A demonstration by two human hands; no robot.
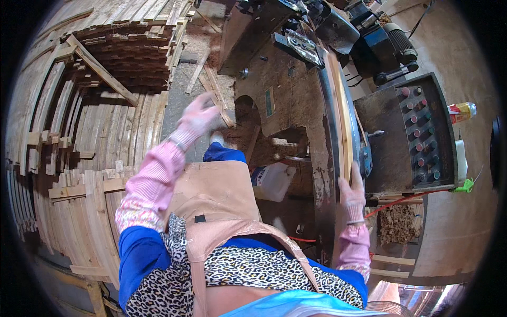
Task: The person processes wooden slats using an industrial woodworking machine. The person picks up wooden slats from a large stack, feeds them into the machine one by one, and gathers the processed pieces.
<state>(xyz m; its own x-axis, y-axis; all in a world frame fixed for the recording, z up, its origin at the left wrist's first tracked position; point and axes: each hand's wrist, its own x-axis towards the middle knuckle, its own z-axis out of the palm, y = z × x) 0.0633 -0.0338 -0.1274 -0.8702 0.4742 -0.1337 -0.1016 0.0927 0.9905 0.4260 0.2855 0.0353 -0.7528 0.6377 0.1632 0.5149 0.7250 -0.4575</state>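
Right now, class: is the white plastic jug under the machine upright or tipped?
Tipped: the white jug leans on its side on the floor, neck pointing right.

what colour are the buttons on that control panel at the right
Red and green, in two rows on the dark control panel; head view shows them best.

The right hand [353,193] rests against the near end of a wooden strip [344,121] lying along the machine's counter [296,105]. Right of that hand sits a button panel [422,134]; left of it and lower, a plastic jug [272,181]. The left hand [198,117] is raised, with stacked boards [84,132] to its left.
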